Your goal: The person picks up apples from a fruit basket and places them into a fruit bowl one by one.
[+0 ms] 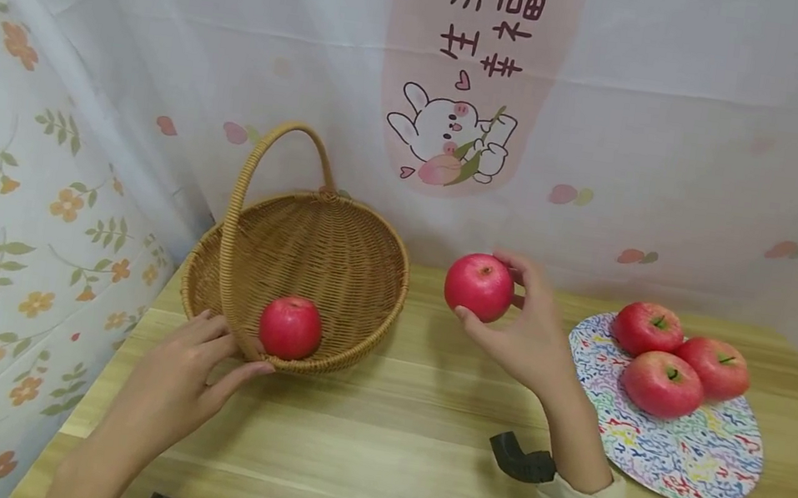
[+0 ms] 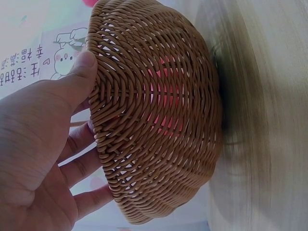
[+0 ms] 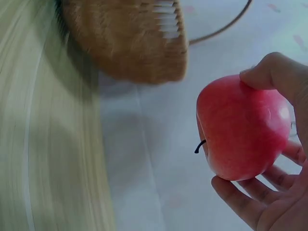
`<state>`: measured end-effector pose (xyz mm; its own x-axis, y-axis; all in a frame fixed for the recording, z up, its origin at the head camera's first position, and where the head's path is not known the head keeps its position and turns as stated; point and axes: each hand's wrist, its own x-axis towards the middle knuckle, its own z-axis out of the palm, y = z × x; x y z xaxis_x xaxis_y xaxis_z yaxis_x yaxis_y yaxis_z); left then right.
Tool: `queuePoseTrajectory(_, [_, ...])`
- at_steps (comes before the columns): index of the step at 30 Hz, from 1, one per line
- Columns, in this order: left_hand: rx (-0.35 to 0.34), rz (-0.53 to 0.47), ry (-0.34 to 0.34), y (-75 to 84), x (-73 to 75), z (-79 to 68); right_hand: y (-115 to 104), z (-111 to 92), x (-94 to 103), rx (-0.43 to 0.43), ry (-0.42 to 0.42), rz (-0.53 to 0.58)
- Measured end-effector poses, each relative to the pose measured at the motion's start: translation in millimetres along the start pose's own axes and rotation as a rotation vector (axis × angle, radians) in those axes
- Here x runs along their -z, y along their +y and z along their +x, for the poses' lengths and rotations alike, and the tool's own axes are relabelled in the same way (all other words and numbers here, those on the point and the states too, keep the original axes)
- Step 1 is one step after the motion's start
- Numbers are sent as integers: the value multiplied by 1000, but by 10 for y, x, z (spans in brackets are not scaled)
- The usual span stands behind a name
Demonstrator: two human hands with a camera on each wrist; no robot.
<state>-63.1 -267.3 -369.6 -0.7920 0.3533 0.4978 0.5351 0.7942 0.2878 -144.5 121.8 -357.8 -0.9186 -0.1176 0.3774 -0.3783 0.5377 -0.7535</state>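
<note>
Head view: the left hand (image 1: 175, 367) pinches the near rim of the wicker basket (image 1: 323, 247), probably to steady it; one apple (image 1: 291, 327) sits inside. The right hand (image 1: 531, 338) grips another apple (image 1: 479, 286) above the bench (image 1: 357, 454), fingers around its sides, presumably against slipping. Three more apples (image 1: 663, 385) cluster on a patterned mat (image 1: 703, 470). Printed white curtains (image 1: 684, 152) hang behind the pale wood.

On the table (image 1: 371, 464), before a curtain (image 1: 615, 101), the basket (image 1: 344, 263) stands left with one apple (image 1: 291, 327) inside near its front rim, the plate (image 1: 688, 468) lies right with three apples (image 1: 663, 386) clustered on its far part, and another apple (image 1: 479, 286) is above the table between basket and plate.
</note>
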Motion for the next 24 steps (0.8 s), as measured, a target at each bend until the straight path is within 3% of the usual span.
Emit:
queuePoseTrajectory(9, [-9,-15,0,9,0,3,147,-102,268,-44,67,-87])
queuePoseTrajectory(24, [-12,6,6,11,-5,8,254,-275,661,-151,183,-109])
